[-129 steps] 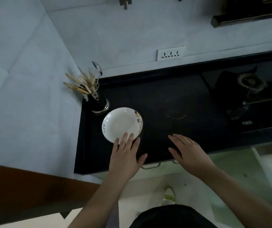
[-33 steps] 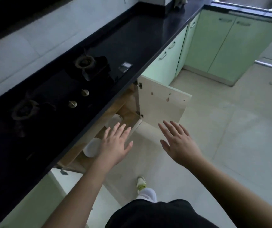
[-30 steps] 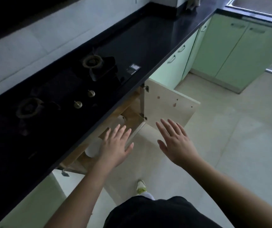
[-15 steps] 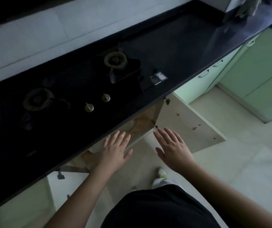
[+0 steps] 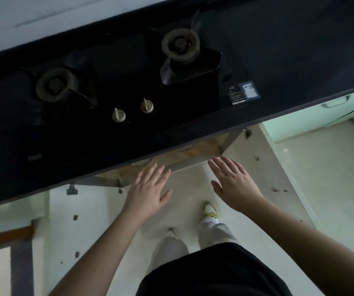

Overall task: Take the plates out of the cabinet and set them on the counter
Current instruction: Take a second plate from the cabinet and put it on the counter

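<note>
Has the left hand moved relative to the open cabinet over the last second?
Yes. The left hand has come closer to the counter edge, fingers now at the open cabinet mouth.

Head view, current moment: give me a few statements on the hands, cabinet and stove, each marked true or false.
1. Both hands are empty, fingers spread. True: the left hand and the right hand hold nothing.
2. The cabinet door under the counter is shut. False: it stands swung open.
3. A plate sits on the stove. False: only two burners and two knobs show there.
4. The hands are below the counter edge, near the cabinet opening. True.
5. The right hand grips a knob. False: it hovers in front of the open cabinet.
</note>
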The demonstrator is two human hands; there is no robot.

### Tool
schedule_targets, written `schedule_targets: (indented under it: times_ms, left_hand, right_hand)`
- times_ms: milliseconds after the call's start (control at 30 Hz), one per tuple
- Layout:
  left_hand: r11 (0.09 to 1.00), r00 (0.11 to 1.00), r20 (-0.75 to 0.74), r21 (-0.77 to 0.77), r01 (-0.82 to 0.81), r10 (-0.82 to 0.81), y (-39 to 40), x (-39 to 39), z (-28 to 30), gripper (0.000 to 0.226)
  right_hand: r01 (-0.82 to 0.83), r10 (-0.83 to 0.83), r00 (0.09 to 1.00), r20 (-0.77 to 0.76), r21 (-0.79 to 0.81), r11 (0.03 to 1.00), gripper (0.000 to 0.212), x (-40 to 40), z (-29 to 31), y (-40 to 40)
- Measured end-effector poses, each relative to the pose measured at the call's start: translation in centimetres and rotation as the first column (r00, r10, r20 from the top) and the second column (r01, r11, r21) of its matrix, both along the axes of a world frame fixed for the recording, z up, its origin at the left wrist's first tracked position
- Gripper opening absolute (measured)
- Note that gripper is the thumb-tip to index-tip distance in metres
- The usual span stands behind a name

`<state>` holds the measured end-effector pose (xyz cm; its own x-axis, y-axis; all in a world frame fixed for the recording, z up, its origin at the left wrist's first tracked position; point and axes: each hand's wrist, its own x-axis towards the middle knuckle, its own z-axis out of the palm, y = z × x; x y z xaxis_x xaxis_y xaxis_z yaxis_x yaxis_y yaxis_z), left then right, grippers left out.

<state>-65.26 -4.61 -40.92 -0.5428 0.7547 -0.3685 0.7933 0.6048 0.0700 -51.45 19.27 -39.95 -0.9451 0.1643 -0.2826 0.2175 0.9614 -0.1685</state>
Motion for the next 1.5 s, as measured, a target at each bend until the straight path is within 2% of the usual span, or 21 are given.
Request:
schedule_targets:
  times_ms: [200, 367, 533, 700, 867, 1067, 1500]
  left_hand:
    - [1.0, 1.0, 0.017, 0.021, -0.02, 0.019, 1.2, -0.4, -4.1, 0.068]
    - [0.995, 0.996, 0.008, 0.046, -0.084, 0.083, 1.8, -3.0, -9.3, 0.075]
    - [0.982, 0.987, -0.066, 0.125, -0.141, 0.15, 3.1, -5.5, -13.4, 0.07]
    - [0.975, 0.981, -0.128, 0.19, -0.119, 0.145, 3.7, -6.8, -18.5, 0.068]
    - [0.966, 0.979, -0.158, 0.244, -0.085, 0.126, 4.2, -7.8, -23.4, 0.068]
    - [0.94, 0.968, -0.222, 0.339, -0.037, 0.118, 5.8, -8.9, -29.1, 0.066]
    - [0.902, 0.925, -0.357, 0.429, 0.041, 0.128, 7.6, -11.4, -33.3, 0.062]
  right_hand:
    - [-0.037, 0.038, 0.999, 0.011, -0.056, 0.998, 0.06, -1.3, -4.7, -1.2]
    - [-0.014, 0.011, 0.999, -0.051, -0.058, 0.998, 0.059, -4.5, -10.3, -2.1]
    - [0.015, -0.02, 0.994, -0.104, -0.048, 0.999, 0.058, -8.1, -15.3, -2.9]
    - [0.067, -0.075, 0.98, -0.183, -0.046, 0.997, 0.056, -10.5, -20.1, -2.9]
    - [0.051, -0.053, 0.97, -0.239, -0.01, 0.999, 0.053, -12.2, -24.7, -2.1]
    - [0.057, -0.043, 0.915, -0.4, 0.024, 0.998, 0.053, -13.9, -30.6, -0.7]
    - [0.112, -0.025, 0.819, -0.573, 0.117, 0.987, 0.05, -16.1, -35.0, 1.7]
